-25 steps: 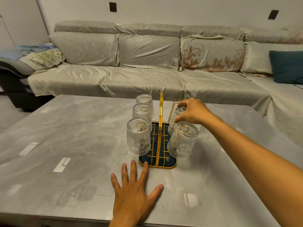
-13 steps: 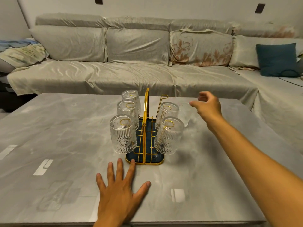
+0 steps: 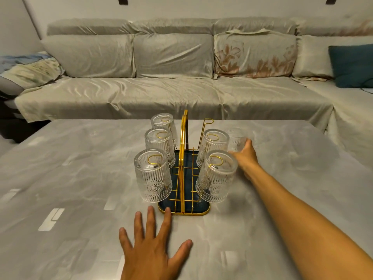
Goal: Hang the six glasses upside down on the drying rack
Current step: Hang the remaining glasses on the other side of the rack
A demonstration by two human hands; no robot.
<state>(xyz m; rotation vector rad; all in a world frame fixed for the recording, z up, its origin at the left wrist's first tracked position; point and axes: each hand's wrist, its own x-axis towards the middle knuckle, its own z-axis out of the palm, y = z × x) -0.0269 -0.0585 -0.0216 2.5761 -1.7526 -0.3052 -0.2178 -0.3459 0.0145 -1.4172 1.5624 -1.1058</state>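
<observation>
A gold wire drying rack (image 3: 182, 211) with a dark blue tray stands mid-table. Three ribbed glasses hang upside down on its left side, the nearest (image 3: 152, 175) in front. Two more hang on the right side, the nearest (image 3: 216, 176) in front; the far right peg (image 3: 207, 121) is bare. A sixth glass (image 3: 236, 138) stands on the table right of the rack. My right hand (image 3: 245, 156) wraps around its lower part. My left hand (image 3: 153, 249) lies flat on the table before the rack, fingers spread.
The grey marble-look table (image 3: 80, 178) reaches to a long beige sofa (image 3: 171, 91) behind. A teal cushion (image 3: 351, 65) sits at the sofa's right end, a blanket (image 3: 28, 65) at its left.
My right hand left the middle right glass hanging on its peg, swung out to the right, then came down onto the glass standing on the table. My left hand stayed flat.
</observation>
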